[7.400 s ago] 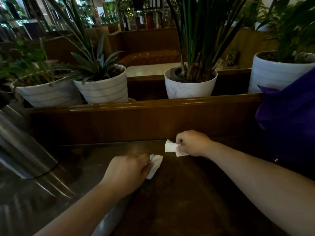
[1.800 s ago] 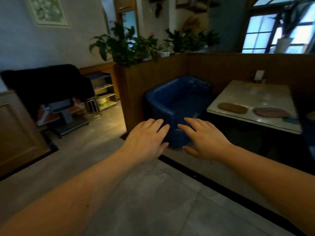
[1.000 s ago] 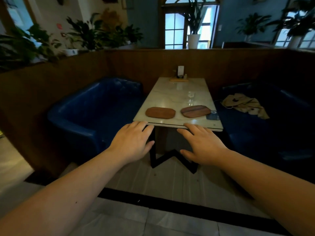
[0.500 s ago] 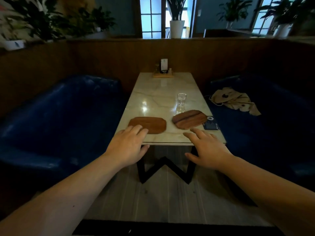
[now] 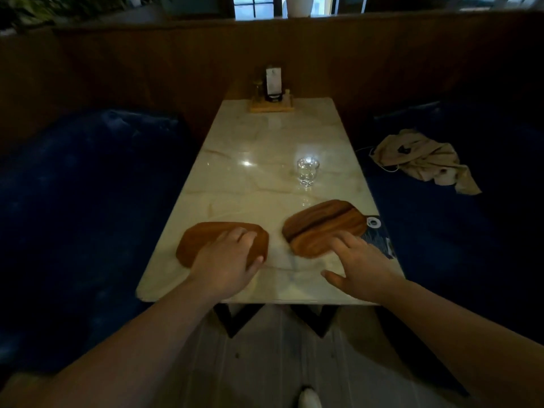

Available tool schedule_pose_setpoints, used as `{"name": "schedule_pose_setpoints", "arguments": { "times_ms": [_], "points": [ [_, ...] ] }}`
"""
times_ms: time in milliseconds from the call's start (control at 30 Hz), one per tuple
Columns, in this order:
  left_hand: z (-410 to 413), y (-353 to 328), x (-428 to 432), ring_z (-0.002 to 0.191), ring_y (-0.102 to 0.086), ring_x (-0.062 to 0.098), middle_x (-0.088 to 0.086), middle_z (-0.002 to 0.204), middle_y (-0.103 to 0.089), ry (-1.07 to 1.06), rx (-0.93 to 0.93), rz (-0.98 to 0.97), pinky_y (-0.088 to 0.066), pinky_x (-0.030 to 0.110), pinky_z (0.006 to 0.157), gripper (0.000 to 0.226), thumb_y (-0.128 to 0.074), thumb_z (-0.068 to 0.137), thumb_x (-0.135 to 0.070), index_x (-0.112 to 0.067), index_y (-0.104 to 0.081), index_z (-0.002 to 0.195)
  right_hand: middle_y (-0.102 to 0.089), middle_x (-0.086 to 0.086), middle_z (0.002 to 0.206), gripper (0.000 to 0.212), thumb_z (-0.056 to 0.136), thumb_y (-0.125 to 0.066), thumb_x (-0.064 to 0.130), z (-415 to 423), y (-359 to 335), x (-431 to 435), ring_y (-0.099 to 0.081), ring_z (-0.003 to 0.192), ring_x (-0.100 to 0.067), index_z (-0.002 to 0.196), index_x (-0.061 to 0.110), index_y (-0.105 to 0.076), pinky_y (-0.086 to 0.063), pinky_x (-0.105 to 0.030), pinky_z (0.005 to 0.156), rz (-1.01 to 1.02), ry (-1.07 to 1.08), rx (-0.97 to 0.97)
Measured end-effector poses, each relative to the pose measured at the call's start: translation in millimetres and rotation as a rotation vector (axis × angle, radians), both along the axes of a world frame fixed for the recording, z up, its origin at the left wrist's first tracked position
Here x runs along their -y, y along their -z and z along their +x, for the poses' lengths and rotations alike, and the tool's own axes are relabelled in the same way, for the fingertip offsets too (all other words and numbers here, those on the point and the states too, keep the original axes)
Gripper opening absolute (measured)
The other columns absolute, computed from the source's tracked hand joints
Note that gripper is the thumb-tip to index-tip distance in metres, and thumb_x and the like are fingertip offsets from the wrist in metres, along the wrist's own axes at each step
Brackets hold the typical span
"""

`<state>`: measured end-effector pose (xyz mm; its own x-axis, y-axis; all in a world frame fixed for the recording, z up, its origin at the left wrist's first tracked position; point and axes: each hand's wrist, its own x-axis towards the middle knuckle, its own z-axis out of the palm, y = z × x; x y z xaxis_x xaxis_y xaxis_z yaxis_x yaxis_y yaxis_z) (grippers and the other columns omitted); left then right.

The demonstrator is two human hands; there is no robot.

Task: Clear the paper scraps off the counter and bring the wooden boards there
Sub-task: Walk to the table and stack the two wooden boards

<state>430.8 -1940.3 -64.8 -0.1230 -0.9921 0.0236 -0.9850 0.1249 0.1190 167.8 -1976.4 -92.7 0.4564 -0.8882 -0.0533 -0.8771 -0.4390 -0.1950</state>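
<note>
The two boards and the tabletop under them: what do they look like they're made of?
Left board and right board: apparently wood, reddish-brown, smooth, low sheen; the right one shows grain and a dark streak along its length. Table: looks like polished marble or a marble-look slab, pale with thin veins and glossy light reflections. Which of the two, I cannot tell.

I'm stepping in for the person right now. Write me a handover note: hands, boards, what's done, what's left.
Left hand: open, lying on the left board, no grip yet.
Right hand: open, fingertips at the near edge of the right board.
Both boards lie flat at the near end of the table; a glass stands behind the right one.
Done: hands empty of scraps; counter out of view.
Left: grasp both boards and carry them to the counter.
</note>
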Motion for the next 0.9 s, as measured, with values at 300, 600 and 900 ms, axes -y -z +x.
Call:
{"name": "schedule_pose_setpoints", "arguments": {
  "times_ms": [300, 600, 900],
  "points": [
    [-17, 48, 133, 0.112, -0.056, 0.026, 0.004, 0.133, -0.052, -0.052, -0.148, 0.186, -0.052, 0.040, 0.084, 0.050, -0.043, 0.091, -0.049, -0.024, -0.038, 0.134, -0.050, -0.003, 0.129, 0.052, 0.082, -0.062, 0.047, -45, 32, 133, -0.055, 0.111, -0.027, 0.126, 0.025, -0.046, -0.053, -0.043, 0.082, 0.217, 0.163, 0.121],
    [-12, 108, 250, 0.115, -0.056, 0.029, 0.010, 0.129, -0.059, -0.048, -0.323, 0.383, -0.047, 0.039, 0.092, 0.048, -0.052, 0.089, -0.045, -0.017, -0.047, 0.128, -0.046, -0.011, 0.137, 0.058, 0.086, -0.067, 0.039, -60, 65, 219, -0.056, 0.114, -0.029, 0.137, 0.022, -0.043, -0.048, -0.040, 0.092, 0.343, 0.584, 0.257],
    [-27, 156, 301, 0.107, -0.059, 0.033, 0.015, 0.116, -0.064, -0.114, -0.346, 0.587, -0.048, 0.037, 0.086, 0.042, -0.056, 0.088, -0.041, -0.010, -0.054, 0.116, -0.050, -0.014, 0.131, 0.058, 0.087, -0.064, 0.041, -68, 114, 276, -0.059, 0.104, -0.029, 0.137, 0.022, -0.042, -0.051, -0.036, 0.085, 0.437, 0.755, 0.347]
  ]
}}
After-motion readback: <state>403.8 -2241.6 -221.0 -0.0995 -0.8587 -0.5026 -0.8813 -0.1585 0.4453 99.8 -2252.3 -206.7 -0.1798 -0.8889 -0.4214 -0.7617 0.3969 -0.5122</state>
